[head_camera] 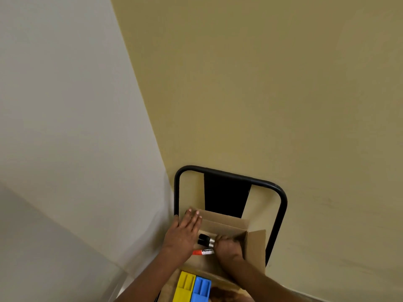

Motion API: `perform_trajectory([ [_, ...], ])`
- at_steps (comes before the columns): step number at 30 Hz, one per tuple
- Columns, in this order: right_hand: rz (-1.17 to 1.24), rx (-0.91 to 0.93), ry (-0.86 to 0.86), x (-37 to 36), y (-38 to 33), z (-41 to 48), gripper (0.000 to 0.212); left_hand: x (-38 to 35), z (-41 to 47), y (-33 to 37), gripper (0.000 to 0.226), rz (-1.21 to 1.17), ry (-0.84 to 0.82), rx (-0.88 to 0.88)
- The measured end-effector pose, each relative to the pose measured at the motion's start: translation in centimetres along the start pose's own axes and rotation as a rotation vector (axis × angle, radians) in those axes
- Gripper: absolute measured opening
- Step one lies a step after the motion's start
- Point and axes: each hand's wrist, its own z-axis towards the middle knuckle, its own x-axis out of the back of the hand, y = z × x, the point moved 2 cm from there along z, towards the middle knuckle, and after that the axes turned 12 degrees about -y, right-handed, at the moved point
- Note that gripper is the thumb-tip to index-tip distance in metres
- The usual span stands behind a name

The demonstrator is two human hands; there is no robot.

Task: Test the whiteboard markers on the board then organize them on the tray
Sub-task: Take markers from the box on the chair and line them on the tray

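Note:
An open cardboard box [254, 243] stands on a black-framed chair near the bottom middle. My left hand [185, 233] lies flat with straight fingers on the box's left flap. My right hand [227, 246] is inside the box, curled round a bundle of markers: two black-capped ones [205, 239] and a red-capped one [201, 252] stick out to its left. A yellow tray [184, 286] and a blue tray [201, 289] with long slots sit side by side at the bottom edge. No whiteboard is in view.
The chair's black frame [281, 205] curves behind the box, against a tan wall [261, 83]. A pale grey wall [54, 105] fills the left. The trays rest on a brown surface [222, 294].

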Motion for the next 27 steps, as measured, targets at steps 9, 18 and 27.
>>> perform_trajectory([
  [9,-0.097,0.086,0.31,6.4,-0.9,-7.1,0.043,1.6,-5.4,1.8,0.096,-0.26,0.166,0.111],
  [18,-0.135,0.404,0.636,8.3,-5.6,-12.2,0.026,2.4,-11.5,2.0,0.045,-0.123,0.438,0.284],
  [27,-0.12,0.857,0.788,7.4,-13.8,-18.4,0.018,-4.4,-22.6,1.6,0.03,-0.07,0.472,0.553],
])
